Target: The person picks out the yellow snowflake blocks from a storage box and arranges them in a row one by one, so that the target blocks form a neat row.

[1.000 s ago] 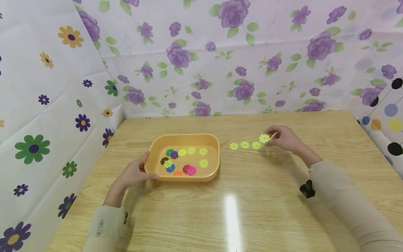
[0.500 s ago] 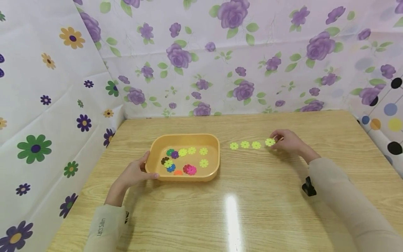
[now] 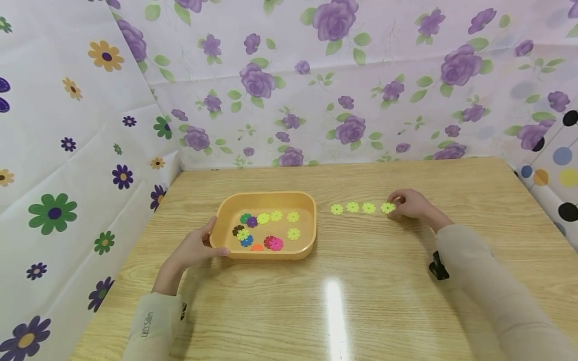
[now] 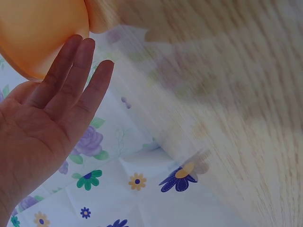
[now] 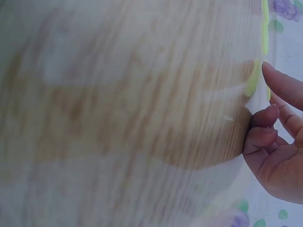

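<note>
Right hand (image 3: 412, 204), grip pinching a yellow disc (image 3: 387, 207) beside three others (image 3: 368, 207) on the desk (image 3: 379, 281), left hand (image 3: 194, 248) holding the tray (image 3: 271, 201), its rim (image 3: 266, 255) part-hiding an orange disc (image 3: 257, 247), left sleeve (image 3: 155, 316) reading "Let's", rest unclear

Yellow disc (image 3: 387, 207) lowered into line
Right hand (image 3: 412, 204) has brought it down and rightward; end of the row (image 3: 352, 206)

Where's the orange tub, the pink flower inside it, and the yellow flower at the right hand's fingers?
Orange tub (image 3: 273, 229): head view, its bare floor.
Pink flower (image 3: 276, 244): head view, its middle.
Yellow flower (image 3: 387, 207): head view, its middle.
</note>
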A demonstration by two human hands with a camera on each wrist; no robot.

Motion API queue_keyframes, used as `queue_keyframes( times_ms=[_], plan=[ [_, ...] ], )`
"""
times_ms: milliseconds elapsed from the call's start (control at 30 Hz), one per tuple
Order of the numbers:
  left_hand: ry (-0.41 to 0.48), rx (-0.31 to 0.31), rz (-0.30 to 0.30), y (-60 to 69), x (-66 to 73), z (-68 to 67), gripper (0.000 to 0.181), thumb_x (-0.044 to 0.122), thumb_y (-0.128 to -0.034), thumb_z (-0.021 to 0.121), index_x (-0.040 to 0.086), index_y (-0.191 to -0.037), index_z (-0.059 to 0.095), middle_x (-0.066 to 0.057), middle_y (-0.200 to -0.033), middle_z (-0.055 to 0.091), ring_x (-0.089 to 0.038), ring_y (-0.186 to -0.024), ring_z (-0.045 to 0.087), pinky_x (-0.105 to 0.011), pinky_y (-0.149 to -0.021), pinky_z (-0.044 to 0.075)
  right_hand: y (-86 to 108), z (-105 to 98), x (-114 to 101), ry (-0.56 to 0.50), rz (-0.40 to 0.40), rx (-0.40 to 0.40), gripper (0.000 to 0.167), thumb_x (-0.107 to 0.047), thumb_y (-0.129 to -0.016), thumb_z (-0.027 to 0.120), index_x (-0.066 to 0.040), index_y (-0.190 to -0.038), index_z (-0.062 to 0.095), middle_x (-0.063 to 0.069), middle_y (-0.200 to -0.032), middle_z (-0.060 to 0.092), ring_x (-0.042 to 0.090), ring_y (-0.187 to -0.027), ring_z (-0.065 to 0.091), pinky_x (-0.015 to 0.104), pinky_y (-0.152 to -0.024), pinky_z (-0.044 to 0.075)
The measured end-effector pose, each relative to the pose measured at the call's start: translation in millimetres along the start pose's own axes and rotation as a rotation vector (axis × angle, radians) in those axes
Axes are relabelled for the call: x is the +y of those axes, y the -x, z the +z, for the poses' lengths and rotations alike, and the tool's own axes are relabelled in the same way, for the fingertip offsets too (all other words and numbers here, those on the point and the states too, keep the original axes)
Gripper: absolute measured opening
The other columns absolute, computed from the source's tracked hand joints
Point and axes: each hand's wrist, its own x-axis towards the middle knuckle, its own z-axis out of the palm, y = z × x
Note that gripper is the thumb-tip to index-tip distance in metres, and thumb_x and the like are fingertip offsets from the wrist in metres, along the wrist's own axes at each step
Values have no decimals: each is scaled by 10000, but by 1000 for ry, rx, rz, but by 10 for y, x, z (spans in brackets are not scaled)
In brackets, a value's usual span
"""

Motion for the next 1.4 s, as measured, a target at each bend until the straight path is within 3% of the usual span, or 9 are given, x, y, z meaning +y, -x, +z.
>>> queue_keyframes(
  times_ms=[167, 300, 333, 467, 700, 1400],
  plan=[
    [13, -4, 10, -2, 8, 8, 1041, 337, -719, 771, -42, -1431, 112, -299, -1326, 396, -283, -1006, 560, -418, -857, 450, -31, 12, 69, 8, 10, 17, 395, -176, -735, 755, -7, -1047, 583, 44, -690, 458, 175, -604, 388, 302, -549, 346],
    [2, 1, 15, -3, 14, 8, 1037, 336, -719, 771, -48, -1428, 120, -289, -1379, 326, -291, -1024, 551, -426, -871, 441, -24, 14, 57, 4, 11, 22, 429, -194, -735, 757, -8, -1077, 576, 27, -672, 449, 162, -581, 378, 301, -553, 344],
    [-1, 3, 15, -4, 14, 7, 1035, 335, -720, 771, -47, -1429, 121, -285, -1393, 306, -294, -1031, 547, -430, -877, 437, 8, 12, -5, 9, 15, 20, 416, -121, -756, 728, 32, -1102, 554, 30, -672, 443, 165, -584, 371, 309, -566, 337],
    [-3, 7, 11, -8, 1, 0, 1031, 332, -721, 771, -44, -1430, 123, -282, -1406, 281, -309, -1048, 541, -440, -887, 429, 27, 18, -74, 6, -15, 50, 406, -139, -778, 716, 27, -1111, 554, 45, -714, 444, 178, -621, 376, 325, -604, 339],
    [9, 2, 5, -24, -32, -10, 1044, 344, -719, 770, -40, -1432, 112, -303, -1353, 354, -301, -1033, 553, -426, -876, 439, 105, 45, -374, -52, -81, 88, 358, -120, -801, 691, 31, -1098, 561, 86, -800, 424, 229, -728, 372, 323, -591, 334],
    [33, -11, 3, -14, -31, 3, 1050, 334, -720, 770, -45, -1431, 96, -322, -1298, 411, -289, -991, 570, -408, -844, 460, 96, 417, -852, -232, -167, 101, 356, -134, -787, 717, 11, -1084, 584, 75, -838, 504, 182, -691, 503, 276, -594, 413]
  ],
)
